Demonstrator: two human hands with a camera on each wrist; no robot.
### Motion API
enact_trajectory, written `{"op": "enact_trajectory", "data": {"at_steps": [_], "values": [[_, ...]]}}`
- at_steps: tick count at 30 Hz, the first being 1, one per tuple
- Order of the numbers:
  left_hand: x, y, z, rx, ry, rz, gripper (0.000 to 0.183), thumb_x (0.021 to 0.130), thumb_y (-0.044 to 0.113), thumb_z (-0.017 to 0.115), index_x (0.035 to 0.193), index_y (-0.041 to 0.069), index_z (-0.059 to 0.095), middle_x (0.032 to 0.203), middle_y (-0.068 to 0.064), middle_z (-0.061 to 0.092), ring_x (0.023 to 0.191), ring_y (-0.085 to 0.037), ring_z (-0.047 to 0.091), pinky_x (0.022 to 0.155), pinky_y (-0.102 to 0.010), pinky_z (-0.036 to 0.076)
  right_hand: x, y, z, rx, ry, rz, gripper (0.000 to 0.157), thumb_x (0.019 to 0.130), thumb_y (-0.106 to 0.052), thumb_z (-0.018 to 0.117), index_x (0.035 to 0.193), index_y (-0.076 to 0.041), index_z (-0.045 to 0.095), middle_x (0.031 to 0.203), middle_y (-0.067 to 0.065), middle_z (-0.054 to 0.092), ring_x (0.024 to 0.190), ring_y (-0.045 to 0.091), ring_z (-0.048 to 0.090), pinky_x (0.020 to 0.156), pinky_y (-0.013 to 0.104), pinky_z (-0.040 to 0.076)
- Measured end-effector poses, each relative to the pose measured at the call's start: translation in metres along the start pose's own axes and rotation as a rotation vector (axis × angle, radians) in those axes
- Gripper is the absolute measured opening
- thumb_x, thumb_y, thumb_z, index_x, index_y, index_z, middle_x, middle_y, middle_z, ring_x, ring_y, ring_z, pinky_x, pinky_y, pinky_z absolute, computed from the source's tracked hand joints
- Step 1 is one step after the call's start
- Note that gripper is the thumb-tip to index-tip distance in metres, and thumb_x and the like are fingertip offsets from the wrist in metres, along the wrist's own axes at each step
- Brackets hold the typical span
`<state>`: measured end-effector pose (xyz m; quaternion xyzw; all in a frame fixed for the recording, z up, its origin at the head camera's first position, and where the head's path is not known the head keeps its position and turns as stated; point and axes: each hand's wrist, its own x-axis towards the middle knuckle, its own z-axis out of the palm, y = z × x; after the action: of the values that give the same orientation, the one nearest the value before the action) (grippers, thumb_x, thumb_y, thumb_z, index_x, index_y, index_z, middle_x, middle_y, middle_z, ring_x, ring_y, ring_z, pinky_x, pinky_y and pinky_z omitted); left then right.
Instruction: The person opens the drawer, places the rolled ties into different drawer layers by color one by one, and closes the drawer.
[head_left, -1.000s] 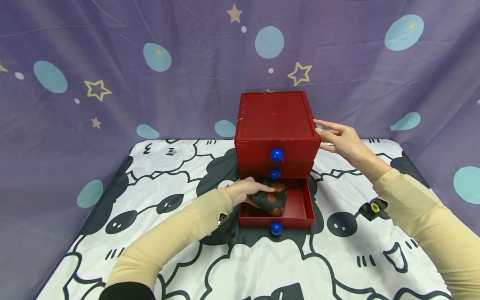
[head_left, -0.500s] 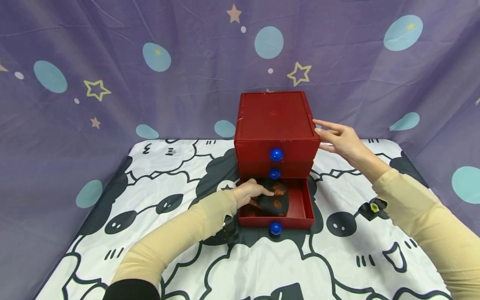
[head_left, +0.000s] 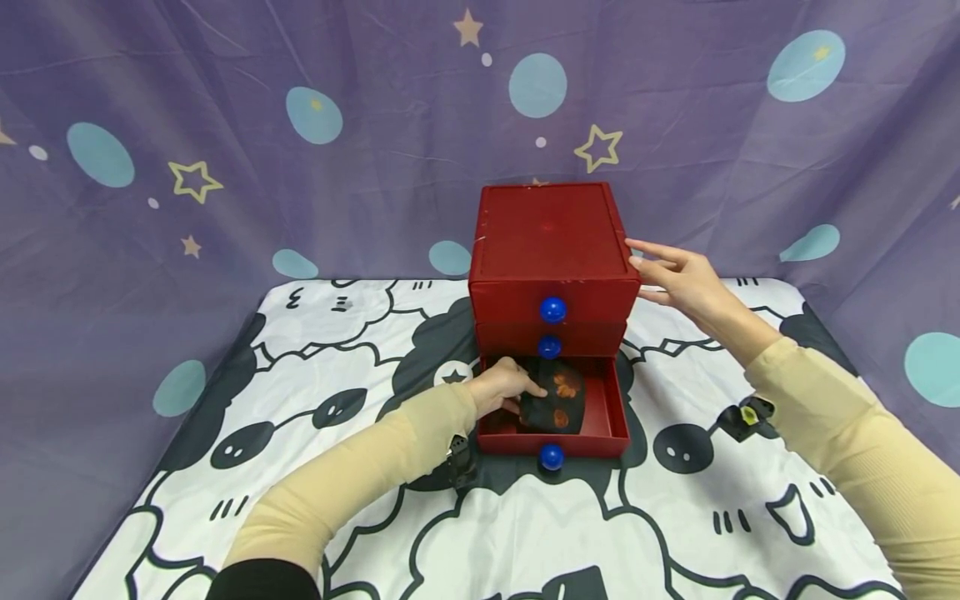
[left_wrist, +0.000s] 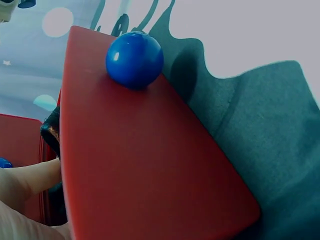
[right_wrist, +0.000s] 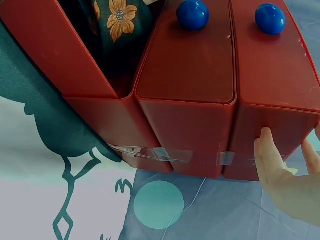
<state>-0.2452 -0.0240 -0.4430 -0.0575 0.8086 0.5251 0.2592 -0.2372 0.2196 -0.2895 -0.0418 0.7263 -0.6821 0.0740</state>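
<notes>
A red three-drawer cabinet stands with its bottom drawer pulled out. In that drawer lies a folded dark floral cloth, whose orange flowers show in the right wrist view. My left hand reaches over the drawer's left side and pinches the cloth's left edge. The drawer front covers the fingertips in the left wrist view. Against the upper right side of the cabinet rests my right hand, its fingers extended and holding nothing.
Blue round knobs stick out from the drawer fronts. The two upper drawers are closed. Under the cabinet spreads a white and dark cartoon-print cloth, and a purple curtain hangs behind.
The floral cloth has shifted right and flattened inside the drawer, with less of it under my left hand. That hand moved slightly right at first. The right hand has stayed in place.
</notes>
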Motion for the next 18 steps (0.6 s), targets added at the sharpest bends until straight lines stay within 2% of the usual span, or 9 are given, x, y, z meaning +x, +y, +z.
{"op": "enact_trajectory", "data": {"at_steps": [2,4,8,10,11,18], "values": [[0.015,-0.009,0.000,-0.017,-0.012,0.003,0.055,0.064,0.005,0.077,0.110,-0.008,0.048,0.094,-0.015,0.054,0.062,-0.022,0.059,0.052,-0.038,0.051,0.000,0.000,0.000,-0.007,0.000,0.000,0.059,0.082,-0.029,0.061,0.134,-0.011,0.040,0.129,0.012,0.041,0.093,0.004,0.057,0.075,0.022,0.048],[0.021,-0.012,0.001,-0.023,-0.022,0.001,0.062,0.065,0.005,0.076,0.117,-0.010,0.045,0.101,-0.018,0.053,0.067,-0.026,0.060,0.054,-0.039,0.051,0.000,0.000,0.000,-0.008,0.001,0.000,0.059,0.082,-0.029,0.061,0.134,-0.011,0.040,0.128,0.012,0.042,0.092,0.004,0.057,0.075,0.022,0.048],[-0.039,0.024,-0.002,0.049,0.005,0.028,0.050,0.075,-0.003,0.065,0.118,-0.015,0.043,0.117,-0.023,0.049,0.083,-0.030,0.060,0.066,-0.039,0.051,0.001,0.001,0.000,-0.009,0.003,-0.002,0.058,0.082,-0.029,0.061,0.134,-0.011,0.040,0.125,0.010,0.045,0.092,0.004,0.058,0.075,0.023,0.049],[-0.054,0.033,-0.004,0.071,0.009,0.053,0.047,0.076,-0.005,0.063,0.117,-0.016,0.044,0.118,-0.024,0.048,0.086,-0.032,0.059,0.068,-0.039,0.051,0.000,0.001,0.000,-0.005,0.003,-0.004,0.058,0.082,-0.028,0.061,0.133,-0.011,0.040,0.123,0.007,0.047,0.092,0.004,0.058,0.074,0.023,0.049],[-0.060,0.035,-0.005,0.088,0.010,0.067,0.046,0.076,-0.005,0.063,0.116,-0.016,0.045,0.118,-0.024,0.049,0.086,-0.032,0.060,0.068,-0.039,0.051,0.000,0.001,0.000,-0.002,0.003,-0.005,0.058,0.082,-0.028,0.061,0.133,-0.011,0.040,0.121,0.006,0.048,0.091,0.005,0.058,0.074,0.023,0.049],[-0.062,0.035,-0.009,0.252,0.051,0.175,0.039,0.069,-0.004,0.070,0.104,-0.012,0.056,0.100,-0.022,0.057,0.071,-0.027,0.063,0.057,-0.032,0.052,0.000,0.000,0.000,-0.007,0.001,-0.009,0.058,0.082,-0.027,0.061,0.133,-0.010,0.040,0.123,0.007,0.047,0.092,0.004,0.057,0.074,0.022,0.049]]}}
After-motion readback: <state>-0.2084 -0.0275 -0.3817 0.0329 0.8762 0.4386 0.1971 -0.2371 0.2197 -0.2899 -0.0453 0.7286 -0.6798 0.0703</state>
